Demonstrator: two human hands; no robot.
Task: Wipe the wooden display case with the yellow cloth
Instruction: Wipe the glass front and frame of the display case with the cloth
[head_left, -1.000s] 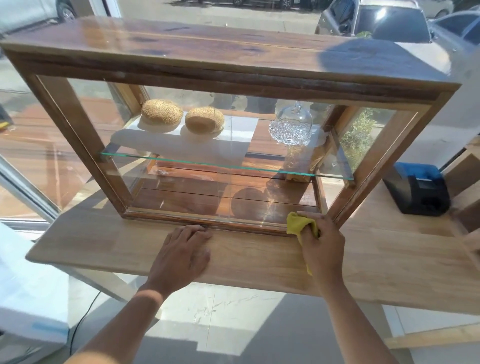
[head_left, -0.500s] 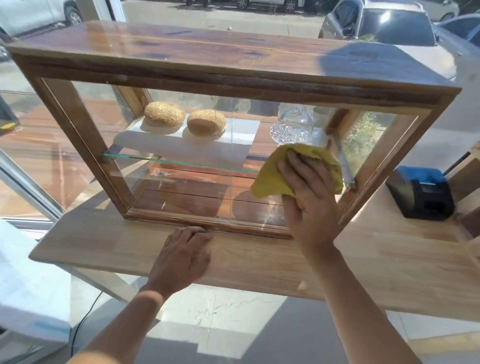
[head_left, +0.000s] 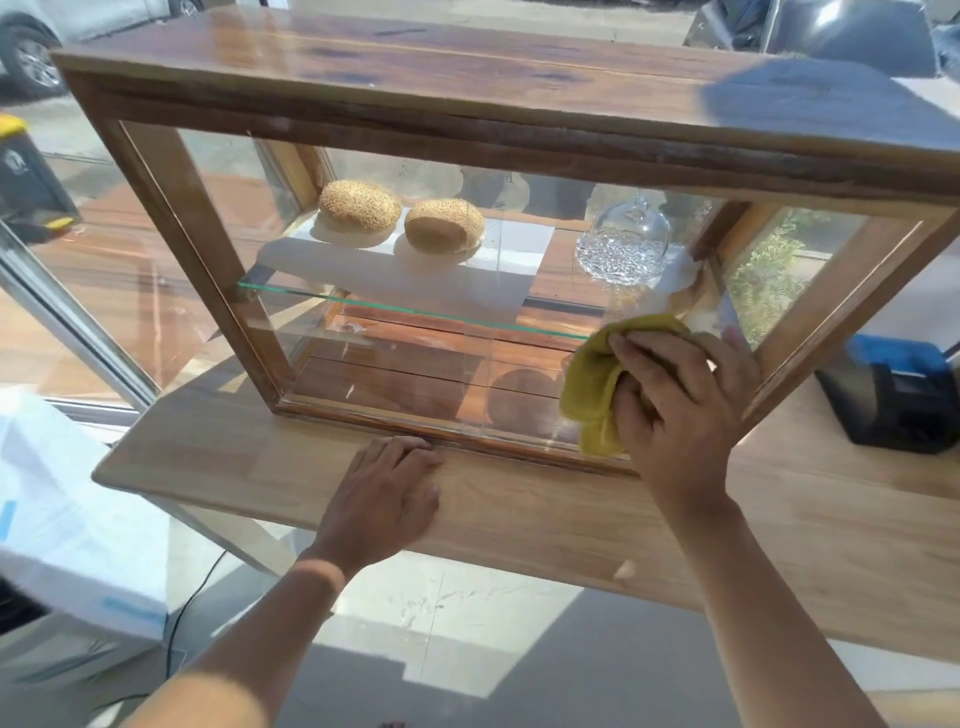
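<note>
Pressing the yellow cloth flat against the front glass of the wooden display case, your right hand covers the cloth's right part with spread fingers, palm toward the pane. The grip is not a closed fist: the fingers lie apart over the fabric, pinning it to the glass, and the bunched cloth spills out to the left of and below your fingertips, reaching down to the case's lower front rail. That puts the cloth at the lower right corner of the front pane, just inside the right upright of the frame.

Your left hand lies open and palm down on the light wooden table, fingertips touching the bottom rail of the case, holding nothing.

Inside, two sesame buns sit on white paper on the glass shelf, and a clear glass dome stands to their right. A black and blue device rests on the table beyond the case's right side.
</note>
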